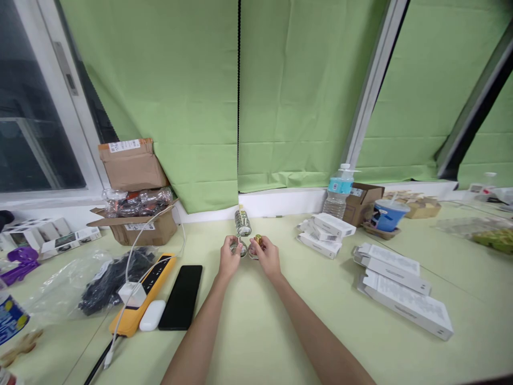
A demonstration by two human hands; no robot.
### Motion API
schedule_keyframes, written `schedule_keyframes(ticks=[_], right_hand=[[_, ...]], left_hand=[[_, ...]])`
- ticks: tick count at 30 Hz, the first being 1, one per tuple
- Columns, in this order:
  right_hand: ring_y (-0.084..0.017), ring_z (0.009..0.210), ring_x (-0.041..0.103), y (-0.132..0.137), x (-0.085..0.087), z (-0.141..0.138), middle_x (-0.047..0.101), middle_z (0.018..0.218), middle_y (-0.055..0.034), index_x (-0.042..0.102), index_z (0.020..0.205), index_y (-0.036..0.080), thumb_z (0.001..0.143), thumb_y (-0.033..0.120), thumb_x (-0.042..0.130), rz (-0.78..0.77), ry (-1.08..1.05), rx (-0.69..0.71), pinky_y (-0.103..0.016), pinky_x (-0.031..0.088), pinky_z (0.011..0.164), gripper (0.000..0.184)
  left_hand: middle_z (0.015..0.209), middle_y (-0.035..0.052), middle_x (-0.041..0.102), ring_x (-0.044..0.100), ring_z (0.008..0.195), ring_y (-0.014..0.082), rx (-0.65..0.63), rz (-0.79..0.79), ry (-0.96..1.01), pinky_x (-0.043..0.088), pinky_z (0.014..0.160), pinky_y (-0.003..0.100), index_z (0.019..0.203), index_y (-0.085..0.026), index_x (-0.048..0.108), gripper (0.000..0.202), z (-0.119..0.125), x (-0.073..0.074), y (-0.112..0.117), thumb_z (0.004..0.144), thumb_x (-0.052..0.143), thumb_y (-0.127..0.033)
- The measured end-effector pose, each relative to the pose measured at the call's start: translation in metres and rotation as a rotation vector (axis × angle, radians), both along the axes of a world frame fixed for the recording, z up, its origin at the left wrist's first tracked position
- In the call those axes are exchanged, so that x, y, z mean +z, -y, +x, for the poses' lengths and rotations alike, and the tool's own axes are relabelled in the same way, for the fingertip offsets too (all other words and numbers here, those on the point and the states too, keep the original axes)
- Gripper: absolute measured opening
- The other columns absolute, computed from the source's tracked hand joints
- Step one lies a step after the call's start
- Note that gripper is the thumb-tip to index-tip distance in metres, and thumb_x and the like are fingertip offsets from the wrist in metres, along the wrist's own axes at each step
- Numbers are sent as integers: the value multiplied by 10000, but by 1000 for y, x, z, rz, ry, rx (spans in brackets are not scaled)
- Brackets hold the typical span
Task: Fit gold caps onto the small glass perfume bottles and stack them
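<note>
Both of my hands are close together over the middle of the table. My left hand (229,258) is closed, thumb and fingers pinching a small silvery round piece (243,249). My right hand (268,258) is closed too, its fingertips on a small gold-coloured piece (258,239) with a silvery rounded part beneath it. Whether the two pieces join is too small to tell. Just behind my hands is a small shiny silvery cylinder (242,223) with a yellowish tip at its far end.
To the left lie a black phone (182,297), a white earbud case (153,315) and an orange power strip (160,272) with a white cable. Cardboard boxes (134,166) stand behind. On the right are white boxes (404,299), a water bottle (339,192) and a blue cup (388,215).
</note>
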State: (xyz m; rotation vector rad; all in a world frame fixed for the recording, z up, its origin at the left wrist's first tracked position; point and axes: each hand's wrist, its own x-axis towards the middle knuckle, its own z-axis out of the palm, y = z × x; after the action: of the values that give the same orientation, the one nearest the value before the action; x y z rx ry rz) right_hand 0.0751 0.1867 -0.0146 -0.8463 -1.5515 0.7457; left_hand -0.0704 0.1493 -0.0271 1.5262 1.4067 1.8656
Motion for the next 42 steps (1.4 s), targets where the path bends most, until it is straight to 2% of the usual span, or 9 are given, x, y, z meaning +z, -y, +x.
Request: schedule_keyframes(ticks=[6,10,15,21,26,32,39,42], right_hand=[[-148,557,529,0,0,-1,594,634,-5,558,777,197,858,615,556,30,26,-5,-239,416,530,426],[-141,551,517,0,-1,-1,574,627,4,528,761,202,858,614,559,36,19,-6,-232,417,522,425],[-137,548,512,3,2,0,563,620,7,526,757,201,871,593,559,61,33,-14,-228,412,521,410],[-144,535,523,0,-1,-1,589,627,-7,540,785,200,875,614,537,38,40,2,-232,418,504,423],[-143,541,530,-1,-2,-1,588,627,-6,523,769,204,873,622,534,54,47,-12,-231,423,517,431],[-146,549,540,1,1,-1,585,637,-2,533,786,202,868,615,539,39,43,11,-233,431,516,422],[-188,588,584,1,2,-1,659,696,-51,606,886,195,818,644,565,79,27,-85,-277,469,535,456],[-192,582,582,0,0,-1,662,693,-51,600,873,205,803,649,575,82,20,-102,-283,467,519,451]], left_hand=[[990,62,672,645,964,194,-27,24,55,475,898,323,992,-198,547,199,0,-2,-2,833,617,-296],[1015,75,686,646,988,209,-17,38,83,474,903,329,1055,-197,573,273,1,1,-1,842,633,-358],[923,62,683,643,895,207,-20,29,9,481,832,307,942,-187,625,265,2,4,1,878,586,-441],[886,44,666,636,853,189,9,32,-25,473,799,288,916,-197,588,253,2,4,1,887,579,-448],[879,42,662,647,853,187,-6,31,4,480,789,287,941,-203,548,258,3,3,1,880,596,-448],[966,67,687,657,916,196,-45,46,54,494,823,297,1029,-197,580,326,5,8,4,844,649,-456],[963,73,690,640,925,202,-2,47,9,476,855,308,991,-190,635,298,5,11,8,894,579,-466],[929,65,685,635,909,202,1,54,-2,472,848,303,946,-191,637,280,4,11,7,895,576,-460]])
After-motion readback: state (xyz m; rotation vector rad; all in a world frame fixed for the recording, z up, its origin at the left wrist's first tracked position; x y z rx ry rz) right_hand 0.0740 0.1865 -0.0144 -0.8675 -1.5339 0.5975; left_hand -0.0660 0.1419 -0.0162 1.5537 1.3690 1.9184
